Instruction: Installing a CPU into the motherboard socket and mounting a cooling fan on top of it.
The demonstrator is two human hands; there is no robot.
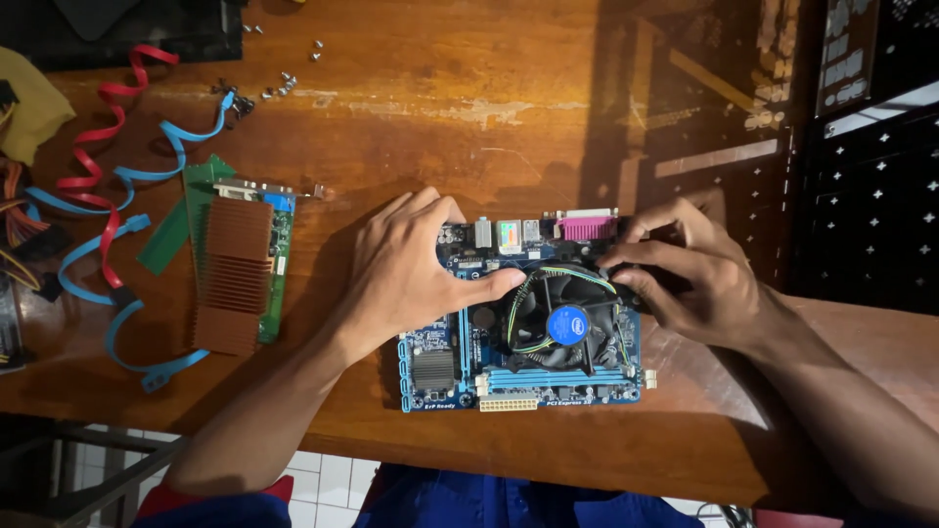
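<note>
A: Surroundings first. Wooden table [469, 88]. Far left: red and blue flat cables [117, 196] in a loose tangle. Beside them a green expansion card [240, 274] with a copper-coloured finned heatsink, lying flat, well apart from the hands. Loose screws [279, 86] scattered near the top left. Black perforated metal case panel [861, 196] on the right, close behind the right hand.

B: Anything blocking the work?

A: Nothing between the hands. The left hand itself hides the board's upper left corner.

B: Where is the board?

A: Blue motherboard [518, 323] flat at the table's near edge, centre. Black cooler fan [567, 323] sits on it, round blue label at the hub, wires running across its top.

B: Hands?

A: Left hand [411, 274] lies palm down on the board's left part, fingers together and curved over the back edge, thumb stretched right, its tip touching the fan's left rim. Right hand [699, 284] is at the fan's upper right corner, fingers bent and bunched, tips pressing on the fan frame there. Cannot tell whether they pinch anything.
</note>
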